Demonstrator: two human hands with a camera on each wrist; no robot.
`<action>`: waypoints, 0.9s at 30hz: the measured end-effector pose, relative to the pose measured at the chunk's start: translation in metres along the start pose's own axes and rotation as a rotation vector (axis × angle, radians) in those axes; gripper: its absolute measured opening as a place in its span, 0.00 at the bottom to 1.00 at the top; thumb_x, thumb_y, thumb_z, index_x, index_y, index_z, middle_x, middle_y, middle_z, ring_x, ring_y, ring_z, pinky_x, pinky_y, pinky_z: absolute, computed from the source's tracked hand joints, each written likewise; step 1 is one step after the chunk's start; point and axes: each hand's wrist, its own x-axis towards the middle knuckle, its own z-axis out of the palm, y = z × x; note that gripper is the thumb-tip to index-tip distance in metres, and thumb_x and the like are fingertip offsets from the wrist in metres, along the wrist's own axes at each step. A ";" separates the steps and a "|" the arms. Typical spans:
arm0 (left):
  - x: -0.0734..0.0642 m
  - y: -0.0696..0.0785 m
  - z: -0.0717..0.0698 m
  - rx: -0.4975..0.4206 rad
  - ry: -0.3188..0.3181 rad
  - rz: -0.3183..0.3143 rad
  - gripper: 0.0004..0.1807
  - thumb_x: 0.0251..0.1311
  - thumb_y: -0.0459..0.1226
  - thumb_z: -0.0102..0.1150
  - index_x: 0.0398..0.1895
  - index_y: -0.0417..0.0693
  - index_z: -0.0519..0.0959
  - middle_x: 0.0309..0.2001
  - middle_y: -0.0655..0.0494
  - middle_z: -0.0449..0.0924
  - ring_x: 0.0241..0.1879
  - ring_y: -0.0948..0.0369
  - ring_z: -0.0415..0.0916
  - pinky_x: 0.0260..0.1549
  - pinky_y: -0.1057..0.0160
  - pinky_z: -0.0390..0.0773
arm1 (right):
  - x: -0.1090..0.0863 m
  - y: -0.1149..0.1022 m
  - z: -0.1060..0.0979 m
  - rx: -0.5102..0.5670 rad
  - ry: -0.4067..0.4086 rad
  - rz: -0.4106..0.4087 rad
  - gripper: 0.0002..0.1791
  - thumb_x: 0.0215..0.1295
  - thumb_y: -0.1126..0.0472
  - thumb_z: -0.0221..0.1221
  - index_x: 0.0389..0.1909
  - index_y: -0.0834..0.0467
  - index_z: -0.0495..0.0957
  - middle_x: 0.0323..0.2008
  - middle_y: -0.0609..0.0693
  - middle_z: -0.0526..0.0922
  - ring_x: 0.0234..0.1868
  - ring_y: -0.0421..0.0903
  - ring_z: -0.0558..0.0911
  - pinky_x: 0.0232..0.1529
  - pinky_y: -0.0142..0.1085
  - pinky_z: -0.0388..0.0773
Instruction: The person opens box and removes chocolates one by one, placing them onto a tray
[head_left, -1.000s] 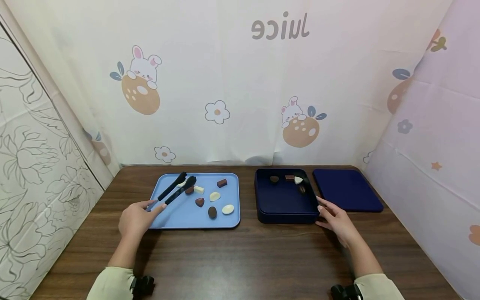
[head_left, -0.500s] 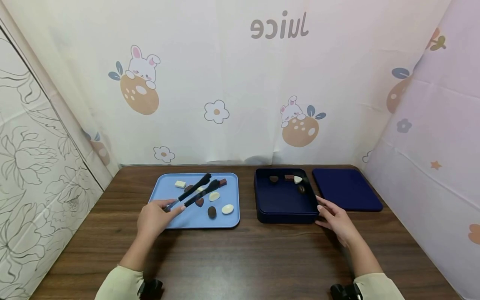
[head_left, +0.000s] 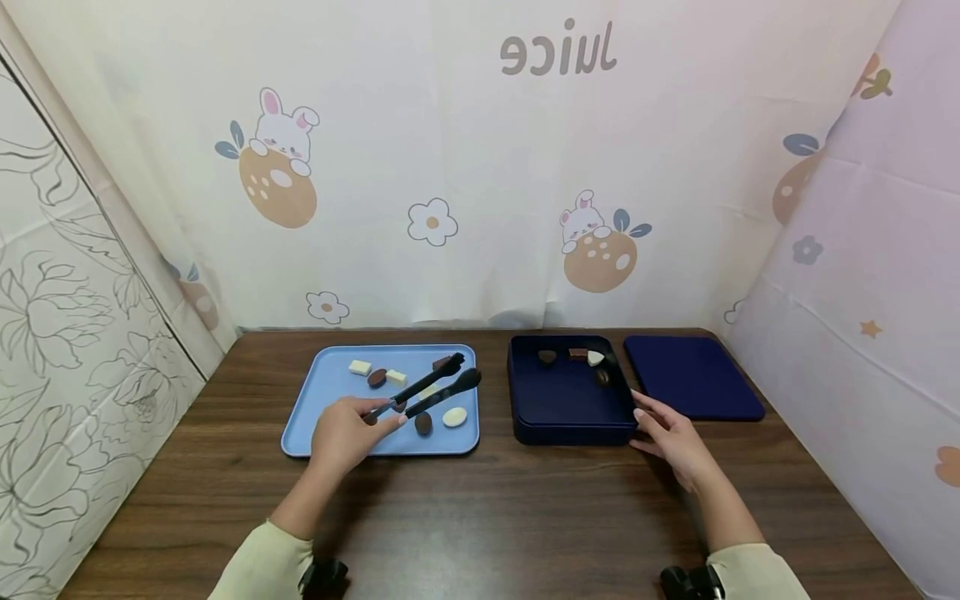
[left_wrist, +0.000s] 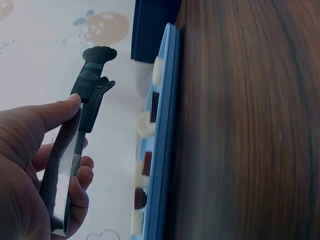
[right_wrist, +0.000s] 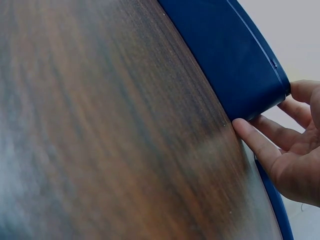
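My left hand (head_left: 347, 432) holds black-tipped metal tongs (left_wrist: 75, 130) over the light blue tray (head_left: 303, 429). The tongs' arms are spread, with nothing seen between their tips, which reach the tray's right edge. Several brown and white chocolates lie on the tray, among them a white oval one (head_left: 454, 417) and a dark round one (head_left: 423, 424); the tongs partly cover others. My right hand (head_left: 672, 440) touches the front right corner of a navy box (head_left: 573, 396), its fingers lightly bent along the side (right_wrist: 270, 132). Inside the box, a few chocolates (head_left: 596, 358) sit toward the back and right.
A flat navy lid (head_left: 693, 377) lies on the wooden table (head_left: 495, 517) to the right of the box. A narrow strip of table separates tray and box. Behind the table hangs a printed curtain (head_left: 480, 167).
My left hand has carried the tongs rightward across the tray, from its left part to its right edge. The right hand and the box have stayed in place.
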 end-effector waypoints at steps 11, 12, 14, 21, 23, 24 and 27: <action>0.000 0.023 0.016 -0.036 -0.028 0.085 0.23 0.48 0.52 0.74 0.46 0.54 0.88 0.22 0.62 0.76 0.23 0.61 0.67 0.20 0.62 0.63 | 0.001 -0.001 0.000 0.002 0.001 0.008 0.36 0.76 0.49 0.49 0.76 0.60 0.50 0.69 0.65 0.54 0.51 0.37 0.70 0.50 0.40 0.78; 0.000 0.025 0.018 -0.029 -0.030 0.097 0.22 0.48 0.52 0.74 0.46 0.54 0.88 0.22 0.62 0.77 0.24 0.62 0.68 0.21 0.62 0.64 | 0.001 -0.001 0.000 0.003 0.002 0.009 0.36 0.76 0.49 0.49 0.76 0.60 0.50 0.69 0.65 0.54 0.51 0.38 0.69 0.50 0.40 0.78; 0.000 0.030 0.022 -0.018 -0.033 0.116 0.21 0.49 0.52 0.74 0.45 0.54 0.88 0.24 0.62 0.79 0.27 0.63 0.70 0.23 0.62 0.67 | 0.001 0.000 0.000 -0.002 0.001 0.006 0.36 0.76 0.49 0.48 0.76 0.60 0.50 0.69 0.65 0.55 0.51 0.38 0.69 0.50 0.39 0.78; 0.002 0.049 0.038 -0.023 -0.060 0.186 0.22 0.50 0.54 0.72 0.45 0.55 0.88 0.21 0.66 0.77 0.25 0.65 0.71 0.22 0.62 0.69 | 0.001 0.001 -0.001 -0.002 0.010 -0.003 0.35 0.76 0.49 0.48 0.76 0.61 0.50 0.66 0.65 0.58 0.49 0.36 0.71 0.50 0.39 0.78; 0.003 0.054 0.042 -0.019 -0.069 0.198 0.21 0.50 0.54 0.72 0.45 0.55 0.88 0.20 0.65 0.75 0.24 0.64 0.69 0.21 0.62 0.68 | 0.001 0.001 -0.001 -0.001 0.007 -0.005 0.35 0.76 0.50 0.48 0.76 0.61 0.50 0.67 0.66 0.57 0.49 0.36 0.71 0.50 0.39 0.78; 0.003 0.057 0.044 -0.013 -0.072 0.204 0.22 0.50 0.55 0.72 0.45 0.56 0.88 0.20 0.65 0.75 0.23 0.64 0.68 0.21 0.62 0.68 | 0.001 0.001 -0.001 0.000 0.006 -0.006 0.35 0.76 0.50 0.48 0.76 0.61 0.50 0.67 0.66 0.57 0.49 0.35 0.71 0.50 0.39 0.78; 0.005 0.064 0.051 0.003 -0.086 0.218 0.22 0.51 0.56 0.71 0.45 0.56 0.88 0.22 0.63 0.76 0.24 0.65 0.67 0.22 0.63 0.67 | 0.001 0.001 -0.001 0.001 0.004 -0.009 0.35 0.76 0.50 0.48 0.76 0.61 0.50 0.68 0.66 0.56 0.49 0.33 0.72 0.50 0.40 0.78</action>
